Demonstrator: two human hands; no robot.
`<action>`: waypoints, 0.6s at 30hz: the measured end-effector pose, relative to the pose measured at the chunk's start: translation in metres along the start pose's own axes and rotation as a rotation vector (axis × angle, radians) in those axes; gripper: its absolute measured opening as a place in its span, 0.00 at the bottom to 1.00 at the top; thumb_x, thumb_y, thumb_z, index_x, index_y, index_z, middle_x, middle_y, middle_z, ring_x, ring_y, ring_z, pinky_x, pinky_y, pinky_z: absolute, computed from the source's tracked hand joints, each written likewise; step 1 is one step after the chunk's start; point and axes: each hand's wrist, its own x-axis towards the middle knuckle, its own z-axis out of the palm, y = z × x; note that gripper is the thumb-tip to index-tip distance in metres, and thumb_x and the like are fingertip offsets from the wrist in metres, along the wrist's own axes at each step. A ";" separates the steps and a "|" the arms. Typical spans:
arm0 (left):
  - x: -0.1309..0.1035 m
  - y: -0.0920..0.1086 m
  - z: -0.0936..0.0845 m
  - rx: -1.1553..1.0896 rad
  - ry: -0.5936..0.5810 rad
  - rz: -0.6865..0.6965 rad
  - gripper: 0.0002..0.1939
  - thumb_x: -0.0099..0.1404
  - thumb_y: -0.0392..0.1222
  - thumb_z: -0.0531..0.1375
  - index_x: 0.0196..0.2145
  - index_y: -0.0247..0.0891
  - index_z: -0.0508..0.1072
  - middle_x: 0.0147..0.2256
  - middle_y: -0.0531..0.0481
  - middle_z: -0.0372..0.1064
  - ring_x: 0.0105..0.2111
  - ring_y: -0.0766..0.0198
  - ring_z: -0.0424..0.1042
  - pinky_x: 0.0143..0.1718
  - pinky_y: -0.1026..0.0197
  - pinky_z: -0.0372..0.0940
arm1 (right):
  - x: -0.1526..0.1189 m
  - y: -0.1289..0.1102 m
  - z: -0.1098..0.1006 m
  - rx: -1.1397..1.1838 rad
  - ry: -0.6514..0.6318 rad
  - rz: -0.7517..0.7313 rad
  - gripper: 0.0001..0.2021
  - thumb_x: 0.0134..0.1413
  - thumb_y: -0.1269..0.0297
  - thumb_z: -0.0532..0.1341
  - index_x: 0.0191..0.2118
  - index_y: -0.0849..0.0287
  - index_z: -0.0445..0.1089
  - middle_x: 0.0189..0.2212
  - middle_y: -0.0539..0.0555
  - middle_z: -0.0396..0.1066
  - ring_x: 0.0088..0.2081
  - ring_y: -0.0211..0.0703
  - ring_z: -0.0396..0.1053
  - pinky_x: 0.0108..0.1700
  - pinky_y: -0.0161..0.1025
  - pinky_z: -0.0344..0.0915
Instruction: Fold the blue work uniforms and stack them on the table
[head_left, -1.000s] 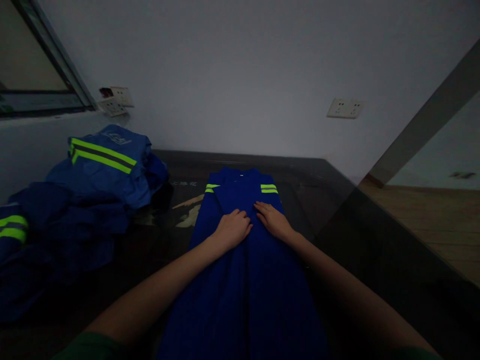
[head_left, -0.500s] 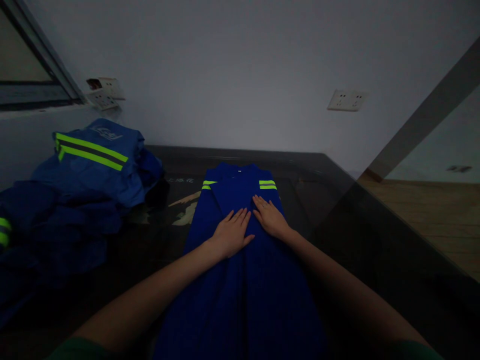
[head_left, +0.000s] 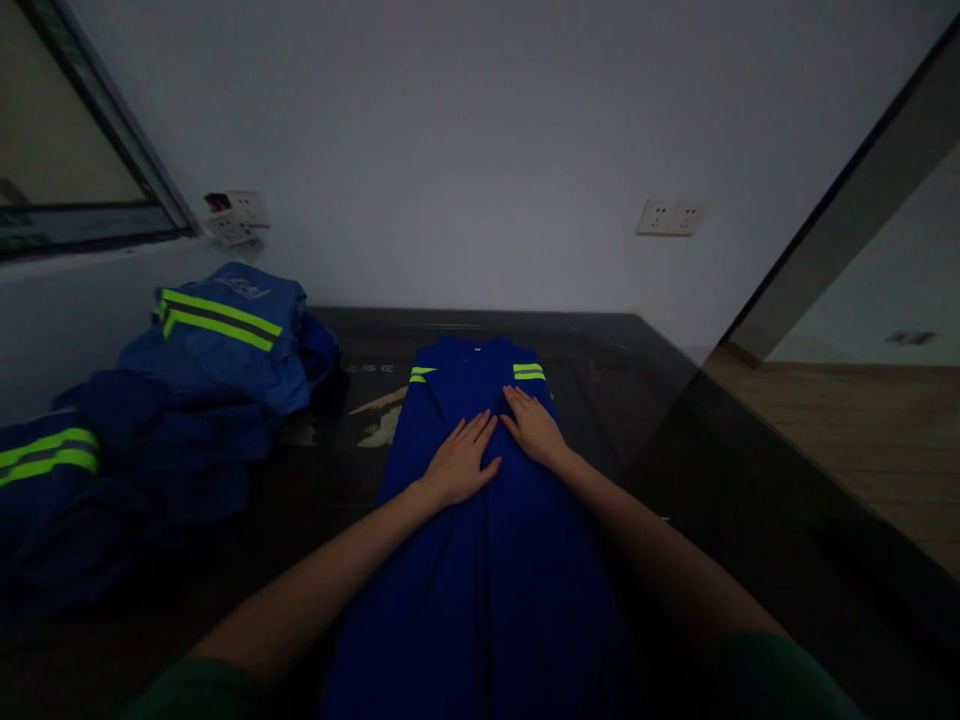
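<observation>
A long blue garment [head_left: 480, 520] lies flat on the dark surface [head_left: 675, 470], right in front of the person. It runs from the near edge up to a collar at the far end. Two short yellow-green stripes [head_left: 529, 372] sit near the collar, one on each side.

Both hands rest on the garment, close together, in its upper middle. The left hand [head_left: 459, 462] lies flat with its fingers spread and straight. The right hand [head_left: 534, 428] lies flat too, just beside it, fingers pointing toward the collar. Neither hand is gripping anything; they are open and pressing down on the cloth.

The garment looks soft and floppy, I think. It should be light and bend any way it is pushed. It will not break. It may slide a bit on the shiny surface, so flat palms look like a good way to keep it still. To lift it, the best places to pinch look like the shoulders by the stripes, or the long side edges.

To the left is a pile of clothes [head_left: 187, 400], blue like the garment, with the same bright stripes. It is lumpy and not neat, and well apart from the hands.

There are no boxes, bags or baskets to be seen. A wall socket [head_left: 670, 217] is on the wall behind.
</observation>
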 end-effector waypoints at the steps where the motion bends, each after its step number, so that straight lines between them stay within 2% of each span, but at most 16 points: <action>1: -0.003 0.003 -0.005 0.008 0.070 0.027 0.31 0.68 0.48 0.51 0.65 0.31 0.52 0.66 0.36 0.46 0.66 0.55 0.46 0.65 0.46 0.43 | -0.002 -0.002 -0.004 0.000 0.050 -0.004 0.25 0.65 0.63 0.47 0.64 0.67 0.55 0.63 0.63 0.56 0.65 0.50 0.52 0.63 0.52 0.53; 4: -0.023 0.015 -0.029 -0.002 0.199 0.165 0.24 0.69 0.41 0.51 0.62 0.37 0.58 0.63 0.40 0.55 0.64 0.56 0.52 0.66 0.43 0.39 | -0.018 -0.014 -0.022 0.015 0.186 -0.022 0.22 0.63 0.66 0.49 0.60 0.67 0.62 0.59 0.65 0.62 0.63 0.51 0.55 0.63 0.52 0.55; 6: -0.049 0.023 -0.050 -0.084 0.209 0.216 0.21 0.70 0.40 0.50 0.59 0.38 0.62 0.58 0.43 0.63 0.60 0.58 0.59 0.65 0.44 0.45 | -0.041 -0.024 -0.038 0.050 0.231 -0.061 0.21 0.62 0.67 0.50 0.58 0.65 0.64 0.58 0.64 0.63 0.62 0.52 0.56 0.62 0.54 0.56; 8: -0.085 0.030 -0.072 -0.181 0.149 0.253 0.19 0.71 0.40 0.49 0.57 0.39 0.65 0.55 0.44 0.67 0.56 0.60 0.64 0.61 0.49 0.55 | -0.077 -0.035 -0.059 0.104 0.194 -0.127 0.19 0.62 0.67 0.52 0.57 0.61 0.66 0.58 0.61 0.63 0.61 0.51 0.57 0.62 0.55 0.57; 11: -0.151 0.034 -0.098 -0.254 -0.063 0.333 0.19 0.71 0.43 0.50 0.58 0.44 0.64 0.57 0.46 0.65 0.56 0.61 0.65 0.57 0.55 0.60 | -0.150 -0.045 -0.096 0.208 -0.012 -0.170 0.18 0.61 0.64 0.54 0.55 0.54 0.68 0.58 0.57 0.64 0.60 0.50 0.60 0.61 0.54 0.59; 13: -0.193 0.034 -0.106 -0.255 -0.193 0.345 0.25 0.69 0.48 0.55 0.62 0.48 0.59 0.62 0.47 0.58 0.59 0.58 0.62 0.58 0.55 0.59 | -0.203 -0.047 -0.117 0.292 -0.166 -0.154 0.18 0.60 0.61 0.56 0.56 0.51 0.67 0.57 0.56 0.65 0.58 0.49 0.62 0.59 0.51 0.62; 15: -0.226 0.033 -0.106 -0.227 -0.271 0.346 0.35 0.64 0.51 0.60 0.65 0.50 0.52 0.65 0.46 0.51 0.62 0.54 0.56 0.60 0.52 0.56 | -0.252 -0.046 -0.131 0.340 -0.250 -0.144 0.23 0.59 0.59 0.57 0.60 0.49 0.62 0.59 0.55 0.63 0.59 0.47 0.63 0.58 0.49 0.64; 16: -0.239 0.032 -0.104 -0.197 -0.296 0.354 0.40 0.61 0.51 0.63 0.66 0.51 0.49 0.66 0.45 0.48 0.63 0.52 0.54 0.61 0.50 0.55 | -0.273 -0.045 -0.133 0.329 -0.264 -0.142 0.26 0.58 0.59 0.58 0.63 0.48 0.58 0.61 0.56 0.61 0.59 0.47 0.62 0.58 0.48 0.65; 18: -0.257 0.029 -0.096 -0.103 -0.308 0.378 0.42 0.61 0.43 0.64 0.66 0.53 0.46 0.67 0.45 0.45 0.65 0.52 0.50 0.63 0.47 0.51 | -0.305 -0.045 -0.128 0.217 -0.246 -0.148 0.33 0.57 0.62 0.58 0.67 0.46 0.50 0.65 0.56 0.54 0.62 0.49 0.58 0.56 0.47 0.66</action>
